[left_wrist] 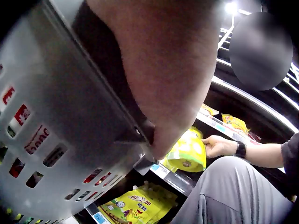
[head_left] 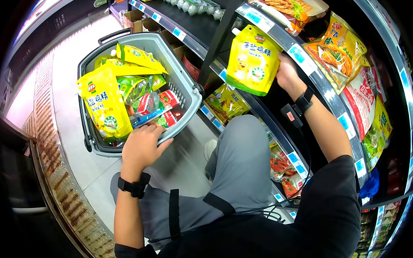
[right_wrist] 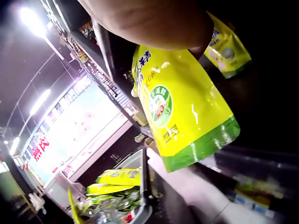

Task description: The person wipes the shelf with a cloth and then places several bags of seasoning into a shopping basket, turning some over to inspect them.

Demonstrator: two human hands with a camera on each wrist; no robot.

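Observation:
My right hand [head_left: 288,73] grips the side edge of a yellow seasoning pouch [head_left: 253,62] with a green bottom band, in front of the middle shelf. In the right wrist view that pouch [right_wrist: 182,107] hangs upright below the hand, and a second yellow pouch [right_wrist: 227,53] shows behind it. My left hand [head_left: 143,146] holds the near rim of a grey shopping basket [head_left: 182,101], thumb outside and fingers over the edge. Inside the basket lie several yellow pouches [head_left: 105,105], clear and green packets [head_left: 137,88] and red packets [head_left: 149,103].
Shelves with price tags [head_left: 301,58] rise on the right, bearing snack bags [head_left: 339,49]. More yellow pouches [head_left: 226,102] lie on a lower shelf. Egg cartons [head_left: 192,5] sit on the shelf at the back. My bent knee [head_left: 247,139] is between basket and shelf. Tiled floor [head_left: 66,101] lies left.

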